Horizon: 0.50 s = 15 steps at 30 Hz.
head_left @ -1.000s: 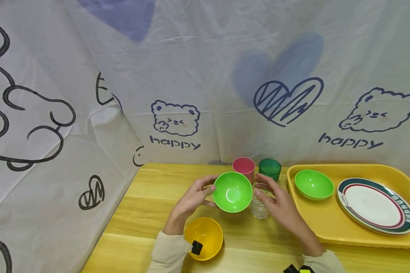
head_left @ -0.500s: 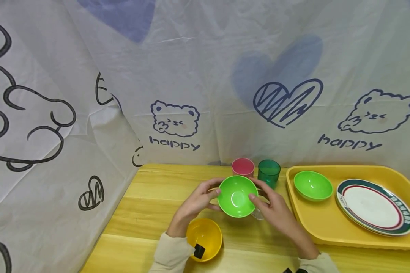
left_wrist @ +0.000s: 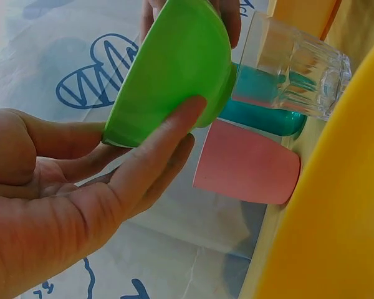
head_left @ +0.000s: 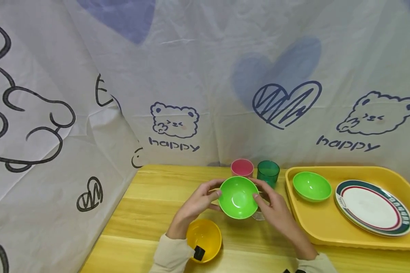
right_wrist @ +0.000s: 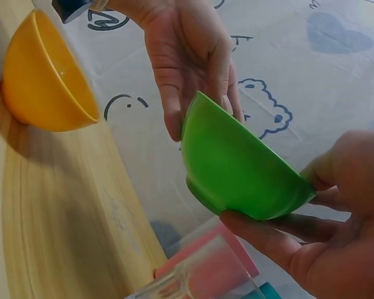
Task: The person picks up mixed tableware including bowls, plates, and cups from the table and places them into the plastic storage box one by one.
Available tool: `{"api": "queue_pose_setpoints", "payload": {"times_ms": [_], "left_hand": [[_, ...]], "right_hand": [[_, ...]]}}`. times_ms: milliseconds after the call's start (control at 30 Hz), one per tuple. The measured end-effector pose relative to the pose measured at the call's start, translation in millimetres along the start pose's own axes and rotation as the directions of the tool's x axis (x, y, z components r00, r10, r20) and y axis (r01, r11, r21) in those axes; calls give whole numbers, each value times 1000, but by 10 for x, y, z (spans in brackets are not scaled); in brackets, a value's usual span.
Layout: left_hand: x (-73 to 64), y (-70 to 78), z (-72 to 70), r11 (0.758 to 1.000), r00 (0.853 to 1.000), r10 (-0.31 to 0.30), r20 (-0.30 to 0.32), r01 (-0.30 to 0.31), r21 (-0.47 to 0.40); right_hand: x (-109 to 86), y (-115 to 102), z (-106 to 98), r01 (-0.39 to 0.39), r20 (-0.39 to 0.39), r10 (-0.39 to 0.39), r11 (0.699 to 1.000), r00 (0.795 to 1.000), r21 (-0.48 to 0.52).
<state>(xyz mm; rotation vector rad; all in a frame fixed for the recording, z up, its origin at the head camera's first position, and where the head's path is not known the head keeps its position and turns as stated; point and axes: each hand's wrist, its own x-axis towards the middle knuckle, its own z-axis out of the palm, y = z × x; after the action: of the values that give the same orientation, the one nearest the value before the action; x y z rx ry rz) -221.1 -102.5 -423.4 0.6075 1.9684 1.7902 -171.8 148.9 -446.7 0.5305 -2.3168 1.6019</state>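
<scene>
A green bowl (head_left: 238, 198) is held up above the table, tilted so that its inside faces the head camera. My left hand (head_left: 199, 201) grips its left side, thumb at the rim and fingers under the outer wall, as the left wrist view shows. On the opposite side my right hand (head_left: 276, 206) pinches the bowl the same way, thumb on the rim. Below my left wrist stands a yellow bowl (head_left: 207, 239), partly covered by the sleeve. A clear glass (left_wrist: 287, 65) stands behind the green bowl, mostly hidden in the head view.
Behind the hands stand a pink cup (head_left: 242, 167) and a green cup (head_left: 268, 173). At the right, a yellow tray (head_left: 314, 227) holds a second green bowl (head_left: 312, 186) and white plates (head_left: 370, 206) with a dark green rim. A printed cloth (head_left: 205, 76) hangs behind the table.
The green bowl has moved slightly right and toward me. My right hand, earlier beside the bowl, has taken hold of its right side. Over the last half second little has moved.
</scene>
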Motion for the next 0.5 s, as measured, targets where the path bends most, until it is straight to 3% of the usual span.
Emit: {"api": "queue_pose_setpoints", "payload": {"times_ms": [200, 333, 500], "left_hand": [[-12, 19, 24, 999, 999, 26, 41, -28, 39], [-37, -3, -47, 987, 995, 60, 80, -71, 141], [-139, -66, -152, 955, 993, 31, 116, -63, 290]], "right_hand": [[-25, -31, -100, -34, -20, 34, 999, 999, -11], [-42, -87, -201, -100, -15, 100, 994, 995, -31], [-76, -107, -404, -156, -25, 155, 986, 988, -67]]}}
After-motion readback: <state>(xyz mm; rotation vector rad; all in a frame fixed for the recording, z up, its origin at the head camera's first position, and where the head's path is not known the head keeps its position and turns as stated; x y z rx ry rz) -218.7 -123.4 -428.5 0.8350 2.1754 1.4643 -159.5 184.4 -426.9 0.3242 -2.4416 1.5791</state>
